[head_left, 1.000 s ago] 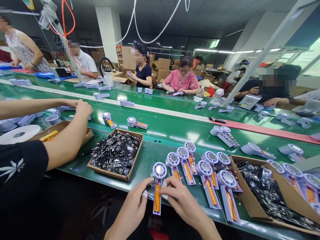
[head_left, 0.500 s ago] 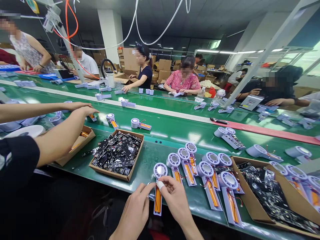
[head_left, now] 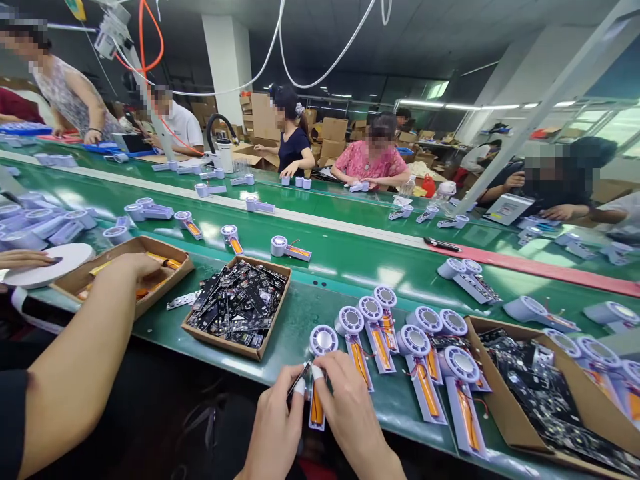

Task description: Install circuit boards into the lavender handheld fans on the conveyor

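My left hand (head_left: 280, 413) pinches a small dark circuit board (head_left: 299, 380) held on edge, with white coverings on fingertips. My right hand (head_left: 345, 403) is beside it, its thumb and fingers closed together at the neck of a lilac fan unit (head_left: 323, 340); what they grip is too small to make out. That fan lies at the bench's front edge, round head away from me, its handle with an orange battery (head_left: 317, 405) partly hidden between my hands. Several similar fans (head_left: 414, 340) lie just to the right.
An open box of black circuit boards (head_left: 237, 303) stands left of my hands, another (head_left: 545, 387) at the right. A neighbour's hand (head_left: 143, 267) reaches into a battery box (head_left: 173, 283). Fans dot the green belt (head_left: 345, 257); people sit across it.
The board in my left hand has tilted up and shows more clearly. The neighbour's arm has drawn back from over the belt, its hand now in the battery box.
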`<action>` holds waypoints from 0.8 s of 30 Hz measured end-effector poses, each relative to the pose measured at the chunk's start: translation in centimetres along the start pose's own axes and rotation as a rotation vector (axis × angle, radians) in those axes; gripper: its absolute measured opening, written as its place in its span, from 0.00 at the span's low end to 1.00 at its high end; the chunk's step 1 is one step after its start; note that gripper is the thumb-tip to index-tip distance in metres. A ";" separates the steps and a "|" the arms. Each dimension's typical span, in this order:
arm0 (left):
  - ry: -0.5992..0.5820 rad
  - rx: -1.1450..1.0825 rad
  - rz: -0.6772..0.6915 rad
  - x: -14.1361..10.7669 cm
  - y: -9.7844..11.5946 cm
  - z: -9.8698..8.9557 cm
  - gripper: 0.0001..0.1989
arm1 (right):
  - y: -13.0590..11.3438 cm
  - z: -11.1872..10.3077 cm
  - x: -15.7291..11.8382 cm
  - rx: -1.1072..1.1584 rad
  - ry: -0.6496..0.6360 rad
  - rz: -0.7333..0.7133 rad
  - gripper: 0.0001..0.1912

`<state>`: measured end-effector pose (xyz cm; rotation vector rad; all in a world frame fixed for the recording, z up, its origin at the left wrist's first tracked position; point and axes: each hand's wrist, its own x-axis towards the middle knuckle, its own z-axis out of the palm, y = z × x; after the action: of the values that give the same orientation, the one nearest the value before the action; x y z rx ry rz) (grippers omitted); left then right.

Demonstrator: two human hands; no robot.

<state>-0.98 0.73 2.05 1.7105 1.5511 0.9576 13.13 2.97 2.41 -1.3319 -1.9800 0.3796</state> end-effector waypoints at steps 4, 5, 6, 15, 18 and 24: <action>0.074 0.133 0.206 -0.5 -1.0 0.7 0.16 | -0.3 0.3 -0.3 -0.067 0.010 -0.010 0.10; 0.087 0.157 0.247 -0.6 -1.2 0.8 0.17 | -0.3 0.3 -0.3 -0.064 0.013 -0.008 0.10; 0.090 0.171 0.270 -0.7 -1.3 0.8 0.17 | -0.2 0.2 -0.3 -0.048 0.010 -0.006 0.10; -0.102 -0.016 0.117 1.3 0.0 -2.0 0.15 | 1.8 -1.2 0.8 0.228 -0.162 -0.026 0.17; -0.141 -0.077 0.097 1.6 -0.3 -2.4 0.14 | 1.8 -1.6 1.1 0.286 -0.210 -0.040 0.14; -0.184 -0.133 0.067 1.7 -0.4 -2.4 0.14 | 1.5 -1.8 1.5 0.335 -0.216 -0.017 0.11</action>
<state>-3.14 2.45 3.13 1.7135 1.2914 0.8886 15.10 4.67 3.35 -1.0966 -1.9890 0.8382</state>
